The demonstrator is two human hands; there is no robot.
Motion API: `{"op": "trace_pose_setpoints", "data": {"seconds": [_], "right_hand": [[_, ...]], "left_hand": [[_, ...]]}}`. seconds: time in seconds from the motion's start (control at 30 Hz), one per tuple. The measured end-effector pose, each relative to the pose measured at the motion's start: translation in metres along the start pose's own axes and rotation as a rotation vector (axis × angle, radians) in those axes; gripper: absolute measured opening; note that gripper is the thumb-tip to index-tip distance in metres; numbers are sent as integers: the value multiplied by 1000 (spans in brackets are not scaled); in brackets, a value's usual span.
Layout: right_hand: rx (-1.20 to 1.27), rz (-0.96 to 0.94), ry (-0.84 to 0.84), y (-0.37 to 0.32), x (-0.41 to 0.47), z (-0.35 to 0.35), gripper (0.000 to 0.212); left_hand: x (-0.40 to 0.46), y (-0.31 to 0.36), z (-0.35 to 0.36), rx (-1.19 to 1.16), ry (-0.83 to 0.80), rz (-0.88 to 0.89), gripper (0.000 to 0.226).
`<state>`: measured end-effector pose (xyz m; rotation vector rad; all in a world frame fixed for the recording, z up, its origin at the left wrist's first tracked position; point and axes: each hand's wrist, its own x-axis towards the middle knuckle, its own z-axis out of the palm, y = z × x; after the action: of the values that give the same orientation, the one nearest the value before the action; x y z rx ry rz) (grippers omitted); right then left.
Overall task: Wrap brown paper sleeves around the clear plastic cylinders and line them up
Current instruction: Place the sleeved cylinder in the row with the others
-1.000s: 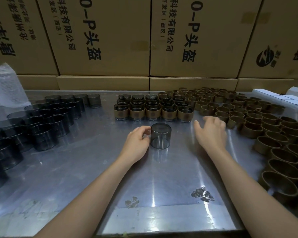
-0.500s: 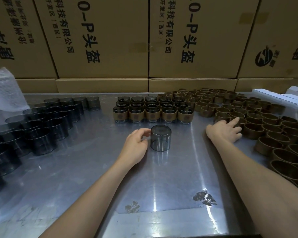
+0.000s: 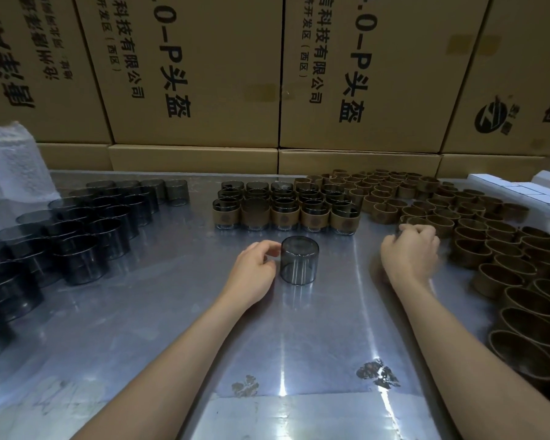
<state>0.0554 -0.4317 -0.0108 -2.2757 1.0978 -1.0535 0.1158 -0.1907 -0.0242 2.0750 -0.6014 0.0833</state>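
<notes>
One bare cylinder [image 3: 299, 264] stands upright w/ L hand [image 3: 255, 270] fingers curled on its left wall; R hand [image 3: 411, 251], nearer the sleeves [image 3: 477, 236], fingers curled, grip contents indeterminable.

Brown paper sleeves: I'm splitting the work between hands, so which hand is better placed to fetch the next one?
The right hand. It is already at the near edge of the brown paper sleeves, fingers curled there. The left hand sits on the far side, its grip on the bare clear cylinder.
</notes>
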Motion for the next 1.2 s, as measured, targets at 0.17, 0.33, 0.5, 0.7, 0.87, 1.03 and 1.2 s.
{"op": "trace_pose_setpoints", "data": {"seconds": [0.17,0.33,0.5,0.7,0.87,1.03,1.2], "right_hand": [[359,-287,1,-29,-38,-9,13],[553,-572,28,-63,-80,-31,20],[459,-795,-101,-69,-102,-30,14],[455,-775,-210,-65,-101,-25,12],[671,-672,-255,-67,-98,-24,8],[673,-430,-358,-62,-90,-13,27],[742,-103,-759,-61,-88,-7,41]], "left_hand": [[-2,2,-2,-25,12,7,39],[-2,5,-3,-109,32,-20,27],[-5,10,-6,-351,-9,-41,48],[-11,14,-8,-436,-205,46,56],[-11,15,-8,-429,-186,42,34],[-11,15,-6,-409,-186,34,34],[-14,15,-8,-383,-216,24,60]]}}
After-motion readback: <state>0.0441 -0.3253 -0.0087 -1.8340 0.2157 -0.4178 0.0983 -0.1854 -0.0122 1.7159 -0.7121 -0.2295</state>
